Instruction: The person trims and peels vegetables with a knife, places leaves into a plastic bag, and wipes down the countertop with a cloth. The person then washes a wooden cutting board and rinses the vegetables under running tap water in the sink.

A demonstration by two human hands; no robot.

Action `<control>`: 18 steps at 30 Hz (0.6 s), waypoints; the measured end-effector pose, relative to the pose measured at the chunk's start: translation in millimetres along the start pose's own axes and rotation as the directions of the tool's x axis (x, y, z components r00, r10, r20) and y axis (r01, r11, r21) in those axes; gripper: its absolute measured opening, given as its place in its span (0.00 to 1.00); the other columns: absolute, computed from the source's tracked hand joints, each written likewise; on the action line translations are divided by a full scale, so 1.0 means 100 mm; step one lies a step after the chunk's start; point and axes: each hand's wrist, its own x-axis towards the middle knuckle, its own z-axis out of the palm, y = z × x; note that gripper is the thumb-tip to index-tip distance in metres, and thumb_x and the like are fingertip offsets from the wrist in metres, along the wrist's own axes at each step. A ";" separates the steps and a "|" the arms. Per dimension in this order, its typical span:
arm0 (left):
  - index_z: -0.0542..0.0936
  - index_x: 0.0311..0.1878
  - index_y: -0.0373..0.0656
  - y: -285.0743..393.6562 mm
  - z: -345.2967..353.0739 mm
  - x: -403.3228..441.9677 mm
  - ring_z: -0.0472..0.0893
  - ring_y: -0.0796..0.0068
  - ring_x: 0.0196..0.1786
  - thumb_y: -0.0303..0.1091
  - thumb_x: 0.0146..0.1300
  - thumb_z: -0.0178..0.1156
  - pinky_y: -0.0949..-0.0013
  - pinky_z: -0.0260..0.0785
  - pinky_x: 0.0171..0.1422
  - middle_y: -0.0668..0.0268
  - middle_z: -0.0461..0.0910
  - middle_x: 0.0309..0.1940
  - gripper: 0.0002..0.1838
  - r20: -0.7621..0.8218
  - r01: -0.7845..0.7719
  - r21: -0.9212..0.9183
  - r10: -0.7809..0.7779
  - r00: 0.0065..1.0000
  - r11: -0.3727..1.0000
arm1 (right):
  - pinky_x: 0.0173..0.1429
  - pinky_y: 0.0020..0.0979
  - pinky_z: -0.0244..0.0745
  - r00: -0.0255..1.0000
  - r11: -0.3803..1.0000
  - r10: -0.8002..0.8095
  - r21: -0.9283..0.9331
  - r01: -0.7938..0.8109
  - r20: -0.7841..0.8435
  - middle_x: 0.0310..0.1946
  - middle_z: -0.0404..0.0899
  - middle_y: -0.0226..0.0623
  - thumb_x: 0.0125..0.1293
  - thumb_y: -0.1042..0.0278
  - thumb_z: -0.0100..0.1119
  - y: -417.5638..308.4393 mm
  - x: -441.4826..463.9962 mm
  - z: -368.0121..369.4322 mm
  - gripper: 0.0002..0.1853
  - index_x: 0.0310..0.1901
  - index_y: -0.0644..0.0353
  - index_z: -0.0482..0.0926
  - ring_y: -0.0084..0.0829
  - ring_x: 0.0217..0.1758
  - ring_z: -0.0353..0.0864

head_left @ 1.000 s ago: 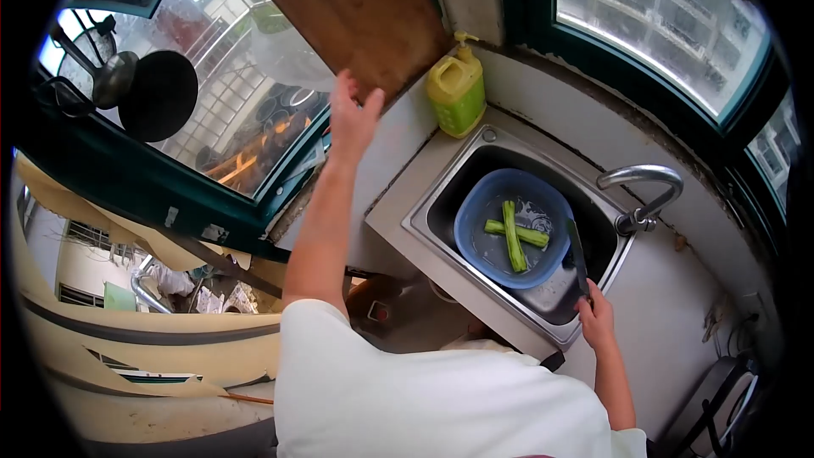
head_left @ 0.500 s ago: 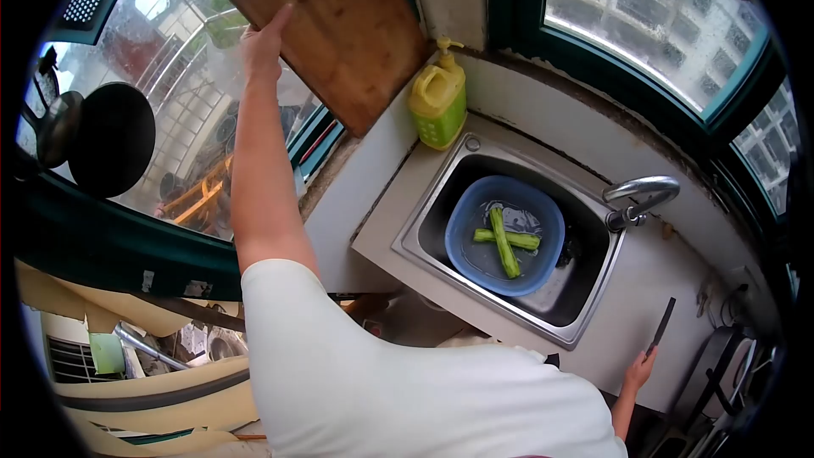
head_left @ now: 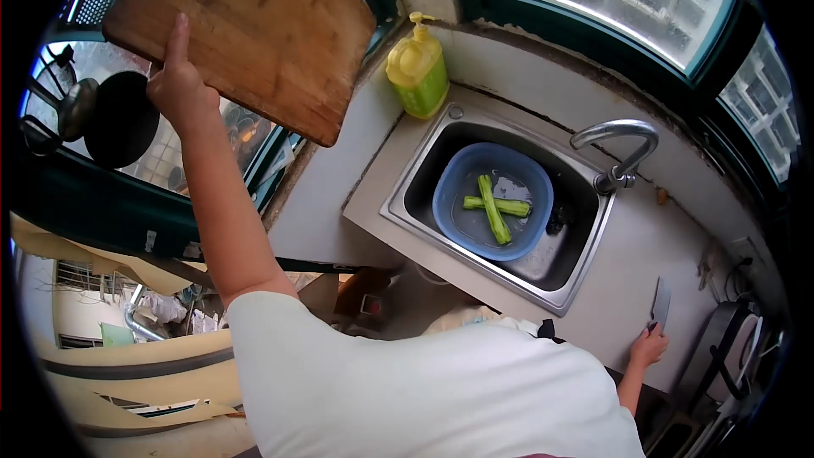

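My left hand (head_left: 182,89) is closed on the edge of a wooden cutting board (head_left: 254,30), its forefinger stretched along the board's face. The board is raised in front of the window, above the left end of the counter. At the far right, my right hand (head_left: 649,346) grips the dark handle of a kitchen knife (head_left: 662,301), whose blade points away from me over the counter. Two peeled green stalk pieces (head_left: 494,210) lie crossed in a blue basin (head_left: 441,203) with some water, inside the sink.
The steel sink (head_left: 543,298) is set in a pale counter (head_left: 627,246), with a curved faucet (head_left: 623,129) behind it. A yellow-green pump bottle (head_left: 418,76) stands at its back left corner. Pans (head_left: 123,119) hang at the left window; a grey-black appliance (head_left: 721,348) stands at right.
My left hand has brought the cutting board leftward, turning it more level. The knife's blade has rotated so its flat side shows more. The whole view has shifted slightly.
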 end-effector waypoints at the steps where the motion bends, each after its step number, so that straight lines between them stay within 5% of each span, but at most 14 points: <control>1: 0.76 0.45 0.22 0.11 -0.04 -0.11 0.80 0.65 0.45 0.33 0.51 0.70 0.66 0.75 0.50 0.51 0.78 0.46 0.24 0.001 0.002 -0.013 -0.002 1.000 1.000 | 0.55 0.41 0.67 0.998 0.999 -0.030 -0.035 0.028 -0.062 0.54 0.68 0.45 0.61 0.65 0.57 -0.09 0.07 -0.14 0.22 0.59 0.50 0.71 0.46 0.55 0.69; 2: 0.75 0.46 0.23 0.19 -0.07 -0.24 0.80 0.65 0.45 0.34 0.52 0.69 0.65 0.75 0.49 0.51 0.78 0.46 0.25 -0.009 0.023 -0.029 -0.024 1.000 0.999 | 0.56 0.40 0.67 0.991 0.996 -0.058 -0.075 0.049 -0.119 0.55 0.68 0.45 0.61 0.65 0.57 -0.17 0.17 -0.22 0.21 0.57 0.49 0.72 0.45 0.56 0.69; 3: 0.75 0.47 0.23 0.23 -0.08 -0.40 0.80 0.64 0.46 0.34 0.52 0.69 0.65 0.75 0.49 0.51 0.77 0.47 0.25 -0.010 0.055 -0.045 -0.056 0.998 0.997 | 0.58 0.38 0.66 0.984 0.980 -0.162 0.107 0.169 -0.073 0.56 0.68 0.44 0.62 0.67 0.55 -0.19 0.32 -0.21 0.18 0.54 0.54 0.74 0.45 0.57 0.69; 5: 0.73 0.49 0.24 0.28 -0.04 -0.80 0.79 0.64 0.46 0.36 0.54 0.67 0.64 0.76 0.49 0.52 0.77 0.48 0.26 -0.043 0.173 -0.047 -0.175 0.984 0.984 | 0.55 0.34 0.69 0.879 0.693 -0.457 0.565 0.447 -0.135 0.49 0.73 0.41 0.62 0.73 0.51 -0.67 0.35 -0.62 0.14 0.50 0.63 0.74 0.40 0.51 0.73; 6: 0.73 0.50 0.24 0.27 -0.01 -1.03 0.79 0.64 0.47 0.36 0.55 0.67 0.64 0.76 0.48 0.52 0.76 0.48 0.27 -0.094 0.248 -0.041 -0.251 0.964 0.968 | 0.49 0.30 0.72 0.889 0.543 -0.457 0.795 0.270 0.010 0.45 0.76 0.40 0.64 0.73 0.50 -1.06 0.20 -0.94 0.12 0.49 0.62 0.75 0.33 0.47 0.76; 7: 0.73 0.50 0.24 0.20 -0.02 -1.22 0.79 0.64 0.46 0.36 0.54 0.67 0.63 0.76 0.49 0.53 0.77 0.48 0.27 -0.114 0.282 -0.025 -0.283 0.952 0.959 | 0.45 0.26 0.73 0.818 0.370 -0.575 0.888 0.271 -0.010 0.43 0.77 0.38 0.66 0.71 0.50 -1.39 0.06 -1.13 0.11 0.48 0.63 0.76 0.27 0.43 0.77; 8: 0.73 0.50 0.25 0.10 0.00 -1.44 0.79 0.64 0.46 0.36 0.54 0.67 0.64 0.76 0.48 0.53 0.77 0.47 0.26 -0.108 0.302 -0.053 -0.306 0.946 0.952 | 0.47 0.26 0.72 0.712 0.213 -0.702 0.954 0.209 0.001 0.42 0.79 0.36 0.67 0.70 0.51 -1.65 -0.10 -1.18 0.12 0.48 0.64 0.76 0.26 0.42 0.78; 9: 0.74 0.50 0.25 0.02 0.02 -1.67 0.79 0.65 0.45 0.35 0.54 0.67 0.64 0.76 0.48 0.54 0.77 0.47 0.25 -0.100 0.326 -0.073 -0.333 0.938 0.942 | 0.49 0.26 0.72 0.506 0.089 -0.851 0.988 -0.124 0.140 0.43 0.79 0.36 0.68 0.67 0.50 -1.93 -0.27 -1.36 0.12 0.48 0.64 0.76 0.26 0.44 0.78; 11: 0.74 0.50 0.25 -0.13 0.11 -2.14 0.79 0.65 0.44 0.35 0.55 0.66 0.64 0.76 0.47 0.53 0.77 0.48 0.25 -0.132 0.387 -0.107 -0.399 0.907 0.916 | 0.55 0.32 0.73 0.002 0.253 -0.942 0.719 -0.647 0.334 0.46 0.78 0.40 0.72 0.55 0.43 -2.39 -0.65 -1.55 0.20 0.52 0.64 0.74 0.32 0.48 0.78; 13: 0.74 0.51 0.27 -0.24 0.19 -2.56 0.79 0.65 0.45 0.34 0.57 0.65 0.64 0.76 0.47 0.54 0.77 0.48 0.23 -0.104 0.458 -0.191 -0.482 0.870 0.868 | 0.62 0.37 0.68 -0.323 0.399 -0.911 0.344 -0.850 0.257 0.54 0.73 0.46 0.70 0.41 0.36 -2.72 -1.03 -1.67 0.32 0.60 0.62 0.65 0.39 0.58 0.73; 14: 0.74 0.51 0.28 -0.27 0.22 -2.76 0.78 0.65 0.45 0.34 0.58 0.64 0.65 0.75 0.48 0.54 0.77 0.49 0.22 -0.117 0.525 -0.231 -0.559 0.821 0.819 | 0.63 0.38 0.67 -0.342 0.372 -0.921 0.165 -0.913 0.185 0.57 0.70 0.48 0.68 0.38 0.39 -2.86 -1.17 -1.69 0.34 0.61 0.63 0.62 0.41 0.63 0.69; 17: 0.75 0.49 0.28 -0.45 0.24 -3.24 0.77 0.71 0.46 0.31 0.59 0.63 0.70 0.71 0.50 0.59 0.77 0.48 0.18 -0.112 0.511 -0.312 -0.565 0.818 0.801 | 0.63 0.40 0.67 -0.034 -0.005 -0.962 -0.139 -0.990 0.272 0.58 0.67 0.50 0.65 0.42 0.49 -3.26 -1.26 -1.72 0.33 0.59 0.62 0.60 0.44 0.62 0.68; 18: 0.75 0.48 0.29 -0.47 0.22 -3.36 0.76 0.73 0.46 0.31 0.60 0.63 0.71 0.70 0.51 0.60 0.78 0.46 0.17 -0.107 0.593 -0.322 -0.650 0.752 0.739 | 0.64 0.42 0.66 -0.021 -0.079 -0.939 -0.274 -0.958 0.344 0.58 0.67 0.49 0.67 0.48 0.51 -3.35 -1.19 -1.67 0.28 0.59 0.62 0.61 0.44 0.61 0.69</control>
